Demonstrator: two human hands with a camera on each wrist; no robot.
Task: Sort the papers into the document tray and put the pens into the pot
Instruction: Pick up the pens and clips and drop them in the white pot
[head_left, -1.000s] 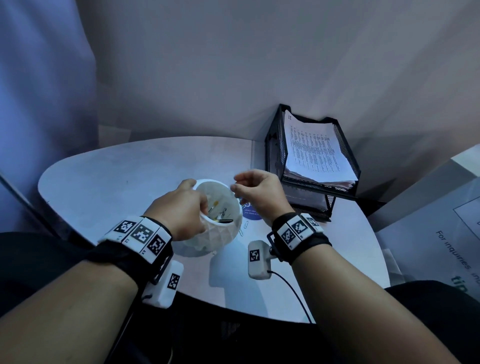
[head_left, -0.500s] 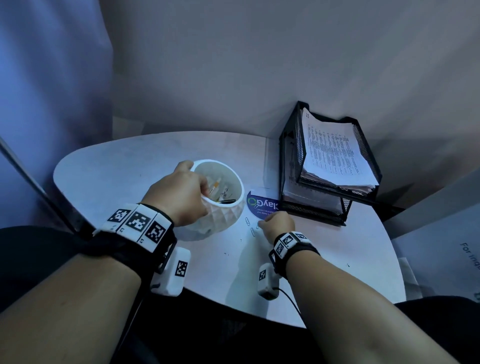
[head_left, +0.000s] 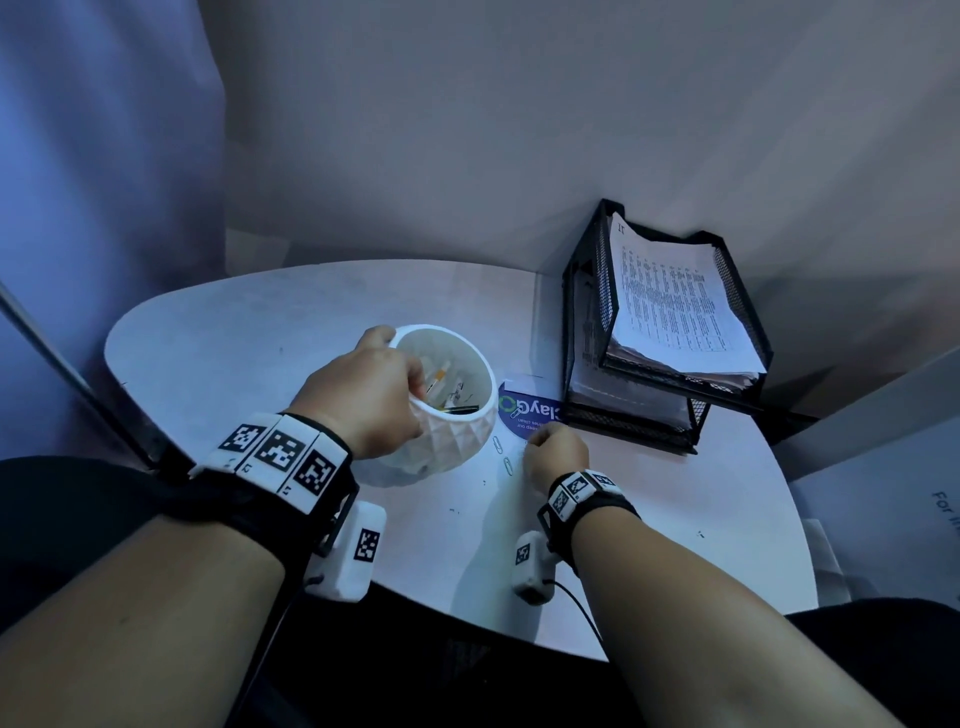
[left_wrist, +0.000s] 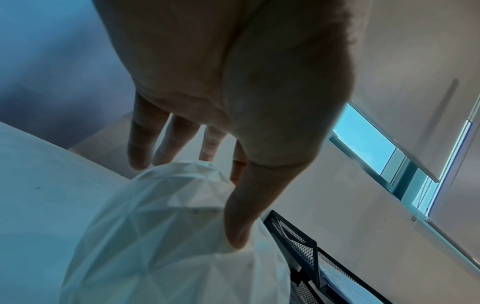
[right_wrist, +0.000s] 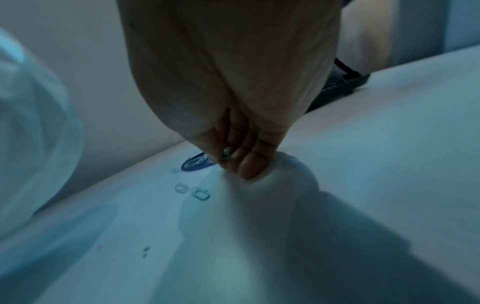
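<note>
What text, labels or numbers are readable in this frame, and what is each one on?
"layG", upside down, partly hidden: blue sticker on the table; its small lines are too small to read.
"For", cut off at the frame edge: sheet at far right.
Printed columns on the top paper in the tray: too small to read.
Wristband tags: square codes; small characters illegible.
Pot: no text.

**Dim blue light, soft pictures**

All three pictures are dark and look blue. In the left wrist view, bright light comes from a window (left_wrist: 363, 142) high on the right. The right hand (right_wrist: 233, 86) throws a big dark shadow on the table (right_wrist: 389, 144). The pot (left_wrist: 168, 236) up close is blurry. Straight lines bend near the edges of the head view.
</note>
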